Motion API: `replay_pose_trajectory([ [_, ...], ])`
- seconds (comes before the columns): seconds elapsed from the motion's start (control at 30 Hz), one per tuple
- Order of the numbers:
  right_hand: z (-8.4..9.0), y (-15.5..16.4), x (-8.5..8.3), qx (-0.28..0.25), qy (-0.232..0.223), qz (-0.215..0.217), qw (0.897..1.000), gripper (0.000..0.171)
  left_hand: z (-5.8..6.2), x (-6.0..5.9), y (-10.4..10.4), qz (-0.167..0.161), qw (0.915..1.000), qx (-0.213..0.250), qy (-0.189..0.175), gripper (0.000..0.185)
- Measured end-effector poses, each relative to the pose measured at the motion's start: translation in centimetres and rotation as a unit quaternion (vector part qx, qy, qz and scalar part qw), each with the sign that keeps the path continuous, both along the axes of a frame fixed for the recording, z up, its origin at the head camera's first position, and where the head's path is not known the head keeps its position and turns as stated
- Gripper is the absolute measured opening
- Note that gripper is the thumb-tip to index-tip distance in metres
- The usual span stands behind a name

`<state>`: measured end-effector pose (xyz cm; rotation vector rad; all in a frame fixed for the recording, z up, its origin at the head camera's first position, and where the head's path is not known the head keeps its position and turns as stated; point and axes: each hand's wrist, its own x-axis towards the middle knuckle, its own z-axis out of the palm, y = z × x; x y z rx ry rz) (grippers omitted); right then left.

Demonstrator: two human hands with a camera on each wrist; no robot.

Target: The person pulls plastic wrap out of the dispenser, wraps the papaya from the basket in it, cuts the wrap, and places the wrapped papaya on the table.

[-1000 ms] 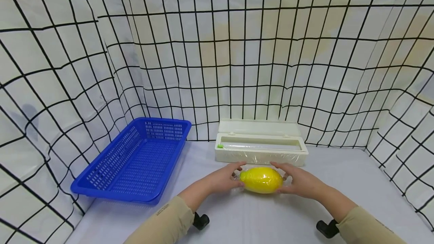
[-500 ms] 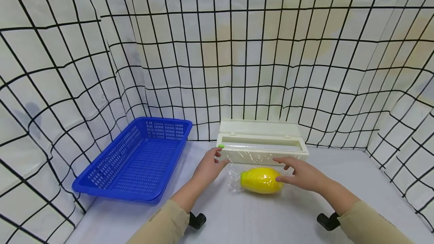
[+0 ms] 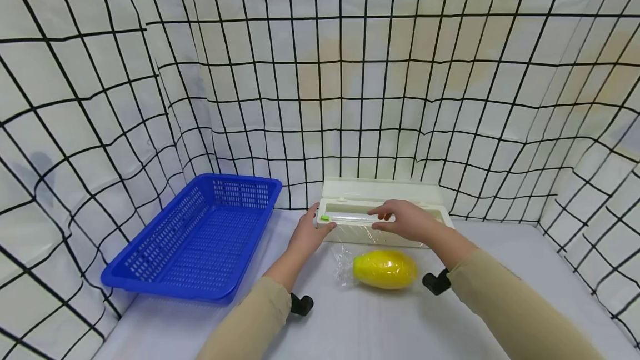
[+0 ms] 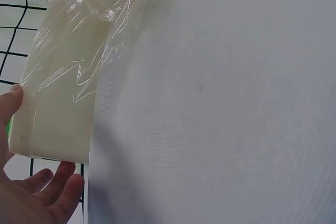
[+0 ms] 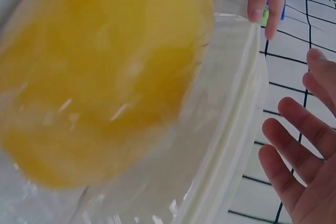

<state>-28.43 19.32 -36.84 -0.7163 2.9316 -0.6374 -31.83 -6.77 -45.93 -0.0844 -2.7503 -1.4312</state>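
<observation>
Near the surface's back edge (image 3: 500, 226), the left hand (image 3: 305, 236) grips a white box (image 3: 352, 234); the right hand (image 3: 407, 221), fingers parted, hovers above.

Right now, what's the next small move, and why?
Probably move the right hand to the green tab: that hand hovers over the white box, holding nothing, the left hand grips the box's end, and clear film runs from box to yellow fruit.
</observation>
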Motion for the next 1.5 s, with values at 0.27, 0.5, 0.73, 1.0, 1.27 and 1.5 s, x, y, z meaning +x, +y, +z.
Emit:
replay_pose_trajectory([
  [0.27,0.0,-5.5,-2.9,0.014,-0.043,0.001,0.999,0.039,-0.4,-0.3,-0.6,-0.02,0.9994,0.003,-0.028,0.072],
  [0.5,-0.5,-9.5,-4.5,0.049,-0.042,-0.014,0.998,0.036,-0.4,-0.4,-0.8,-0.029,0.9993,0.004,-0.025,0.072],
  [0.73,-0.9,-11.6,-5.1,0.072,-0.035,-0.026,0.996,0.03,-0.3,-0.5,-0.9,-0.043,0.999,0.008,-0.012,0.068],
  [1.0,-1.6,-12.6,-5.4,0.086,-0.031,-0.036,0.995,0.019,0.0,-0.2,-1.2,-0.041,0.9989,0.01,-0.02,0.071],
  [1.27,-1.6,-12.7,-5.3,0.083,-0.02,-0.029,0.996,0.014,-0.2,-0.2,-1.2,-0.04,0.9992,0.0,-0.007,0.071],
  [1.5,-1.5,-11.8,-5.5,0.112,-0.007,-0.022,0.993,0.011,-0.3,-0.5,-1.1,-0.029,0.9995,-0.007,-0.013,0.069],
])
